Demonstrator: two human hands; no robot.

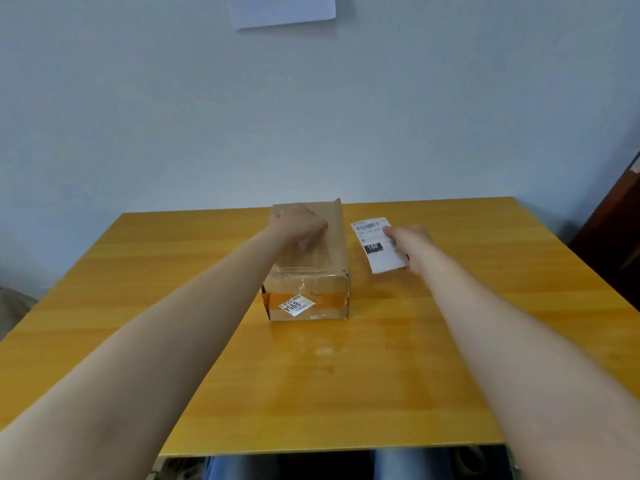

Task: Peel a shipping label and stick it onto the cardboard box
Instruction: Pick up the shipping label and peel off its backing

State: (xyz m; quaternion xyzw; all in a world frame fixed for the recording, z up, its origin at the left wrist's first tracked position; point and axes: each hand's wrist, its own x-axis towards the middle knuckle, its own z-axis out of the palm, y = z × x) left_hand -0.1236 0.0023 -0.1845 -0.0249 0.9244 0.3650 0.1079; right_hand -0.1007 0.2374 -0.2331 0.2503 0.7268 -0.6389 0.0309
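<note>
- Wall [173,116], pale blue-grey, fills the upper half of the view behind everything; a white sheet [282,8] hangs on it at the top edge, cut off by the frame.
- Table [138,306], yellow wood-grain, spans the lower half; its near edge shows at the bottom, with blue-clad legs [408,464] under it.
- Dark brown furniture [616,237] stands at the far right edge, beyond the table's corner; what it is cannot be told.
- Box [311,271], brown cardboard, sits near the middle of the table, long side running away from the camera. Clear tape wrinkles over its near top edge, and an orange band crosses its near face.
- Left hand [299,221] rests palm-down on the far part of the box top, fingers curled loosely; it holds nothing, only presses the cardboard, and it hides that part of the top.
- Right hand [408,242] reaches to the right of the box and pinches the right edge of the label between thumb and fingers.
- Label [377,244], white with a barcode at its far end and a black block at mid-length, lies or hovers just beside the box, apart from it; whether it touches the table cannot be told.
- Old sticker [298,305], small and white with "8934" printed upside down, sits tilted on the orange band.
</note>
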